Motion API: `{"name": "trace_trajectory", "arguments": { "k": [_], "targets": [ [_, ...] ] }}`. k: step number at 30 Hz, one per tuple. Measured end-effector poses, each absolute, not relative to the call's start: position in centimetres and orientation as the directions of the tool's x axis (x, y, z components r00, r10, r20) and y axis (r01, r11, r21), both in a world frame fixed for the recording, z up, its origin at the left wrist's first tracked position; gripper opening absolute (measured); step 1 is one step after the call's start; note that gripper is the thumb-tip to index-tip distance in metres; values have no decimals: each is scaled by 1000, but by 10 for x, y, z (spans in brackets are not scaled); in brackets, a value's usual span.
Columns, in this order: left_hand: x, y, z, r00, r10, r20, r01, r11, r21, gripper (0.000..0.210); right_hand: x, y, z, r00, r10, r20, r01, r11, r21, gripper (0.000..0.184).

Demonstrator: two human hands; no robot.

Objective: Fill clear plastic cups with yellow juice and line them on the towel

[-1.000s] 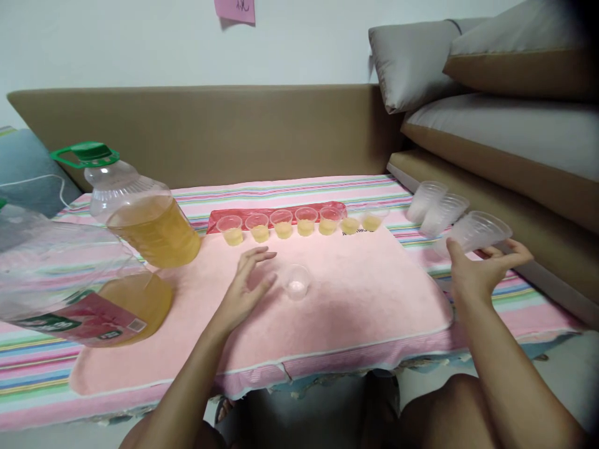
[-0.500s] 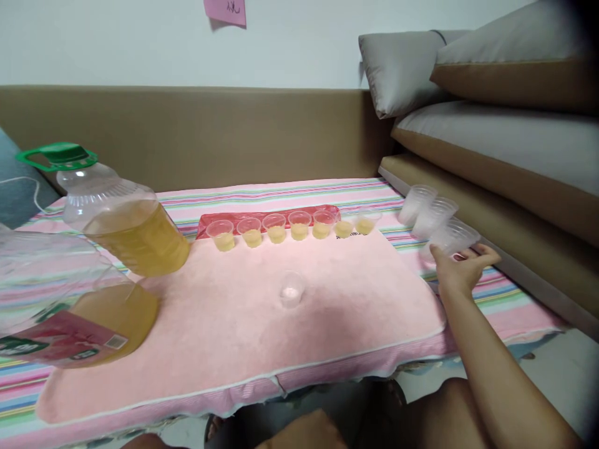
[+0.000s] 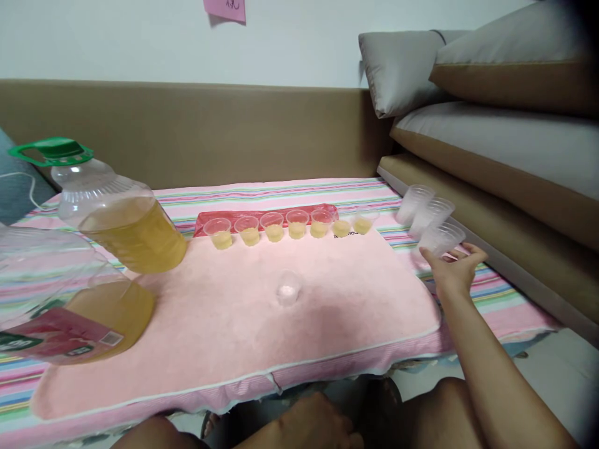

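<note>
My right hand [image 3: 453,267] reaches to the nearest of three stacks of clear plastic cups on the right. Its thumb and fingers are closed around the lower part of this cup stack [image 3: 440,238]. My left hand [image 3: 321,424] is low at the bottom edge, over my lap, with its fingers curled in and nothing visible in them. A single clear cup [image 3: 287,289] stands upright in the middle of the pink mat [image 3: 224,324]. Behind it, several cups of yellow drink [image 3: 297,226] form a row along the mat's far edge.
Two large bottles of yellow drink stand at left: a green-capped bottle [image 3: 135,224] and a nearer labelled bottle [image 3: 112,312], cut by the frame edge. A red plastic wrapper [image 3: 262,217] lies behind the cup row. Stacked cushions [image 3: 505,137] rise at right.
My right hand and the nearest cup stack have shifted slightly left. My left hand has come further into view at the bottom. The whole view has shifted a little.
</note>
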State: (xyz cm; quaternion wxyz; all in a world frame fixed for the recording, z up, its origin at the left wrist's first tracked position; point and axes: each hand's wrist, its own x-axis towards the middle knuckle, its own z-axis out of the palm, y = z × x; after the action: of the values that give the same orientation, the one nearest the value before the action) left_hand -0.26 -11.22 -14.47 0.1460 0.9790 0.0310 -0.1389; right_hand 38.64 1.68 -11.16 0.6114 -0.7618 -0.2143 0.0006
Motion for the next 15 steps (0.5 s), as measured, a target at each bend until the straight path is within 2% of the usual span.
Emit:
{"name": "trace_trajectory", "arguments": {
  "k": [8, 15],
  "targets": [
    [-2, -125, -181, 907, 4, -421, 141, -945, 295, 15, 387, 13, -111, 905, 346, 247, 318, -162, -934, 88],
    [-9, -126, -193, 952, 39, -303, 122, -957, 263, 20, 391, 15, -118, 894, 365, 262, 327, -129, -936, 98]
  ]
}}
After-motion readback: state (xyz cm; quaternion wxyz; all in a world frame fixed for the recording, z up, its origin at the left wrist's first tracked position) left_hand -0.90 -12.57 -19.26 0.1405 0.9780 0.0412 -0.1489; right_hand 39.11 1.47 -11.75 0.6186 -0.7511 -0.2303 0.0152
